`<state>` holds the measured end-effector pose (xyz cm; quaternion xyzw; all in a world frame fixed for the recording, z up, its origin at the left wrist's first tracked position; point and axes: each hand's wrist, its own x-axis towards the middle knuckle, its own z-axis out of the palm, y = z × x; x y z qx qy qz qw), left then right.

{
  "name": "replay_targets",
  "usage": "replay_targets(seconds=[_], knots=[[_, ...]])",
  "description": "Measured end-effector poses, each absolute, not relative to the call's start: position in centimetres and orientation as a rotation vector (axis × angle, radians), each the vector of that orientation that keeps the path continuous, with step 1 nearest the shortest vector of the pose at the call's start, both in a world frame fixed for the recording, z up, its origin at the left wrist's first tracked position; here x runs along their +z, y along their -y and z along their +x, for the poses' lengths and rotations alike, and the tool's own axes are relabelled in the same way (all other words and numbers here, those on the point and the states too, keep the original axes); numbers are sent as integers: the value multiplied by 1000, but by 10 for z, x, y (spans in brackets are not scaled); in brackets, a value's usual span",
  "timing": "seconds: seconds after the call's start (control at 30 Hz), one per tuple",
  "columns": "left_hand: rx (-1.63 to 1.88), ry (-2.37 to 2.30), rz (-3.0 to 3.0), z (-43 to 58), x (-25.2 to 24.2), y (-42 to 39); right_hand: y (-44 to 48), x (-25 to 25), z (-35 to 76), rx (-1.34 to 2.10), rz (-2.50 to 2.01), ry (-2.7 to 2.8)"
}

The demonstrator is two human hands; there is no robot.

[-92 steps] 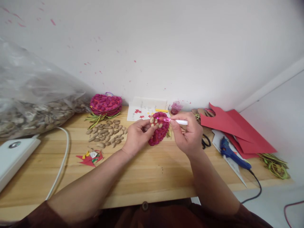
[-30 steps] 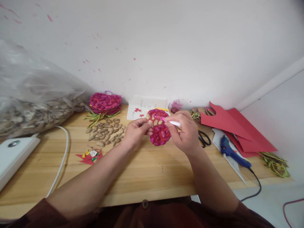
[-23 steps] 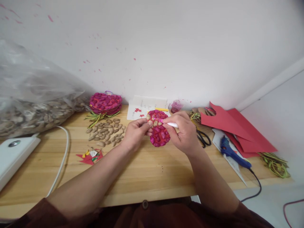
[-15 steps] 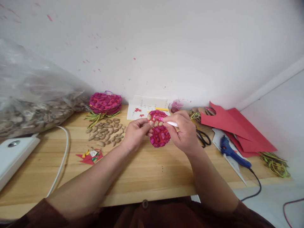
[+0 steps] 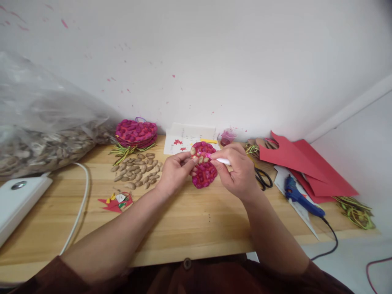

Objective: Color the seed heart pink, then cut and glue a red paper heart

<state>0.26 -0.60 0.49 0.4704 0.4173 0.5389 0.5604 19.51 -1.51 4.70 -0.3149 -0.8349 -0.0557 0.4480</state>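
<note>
My left hand (image 5: 177, 169) grips the left edge of a round red disc (image 5: 204, 175) covered with peanuts. Most of these peanuts are magenta; a few across its upper middle still show a pale tan shell. In my right hand (image 5: 235, 171) is a white-handled paintbrush (image 5: 223, 161), pinched between thumb and fingers. Its magenta tip rests at the pale peanuts on the disc. Loose unpainted peanuts (image 5: 137, 169) lie to the left of my left hand. A small clear cup stained with magenta paint (image 5: 228, 137) stands behind my right hand.
Stacked magenta peanut discs (image 5: 136, 132) sit back left, beside a large plastic bag of peanuts (image 5: 55, 147). A white box (image 5: 21, 200) with a cable lies left. Black scissors (image 5: 263, 179), a blue glue gun (image 5: 301, 198) and red sheets (image 5: 315, 171) lie right. Paper scraps (image 5: 116, 202) lie front left.
The brush tip has shifted slightly down and the disc has tilted a little in my left hand. Both hands keep their hold.
</note>
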Motion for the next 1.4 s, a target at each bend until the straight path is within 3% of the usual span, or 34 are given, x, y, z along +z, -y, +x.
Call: replay_targets(seconds=[1.4], knots=[[1332,-966,1139,5,0,6,16,47,197,-58,-887,1851]])
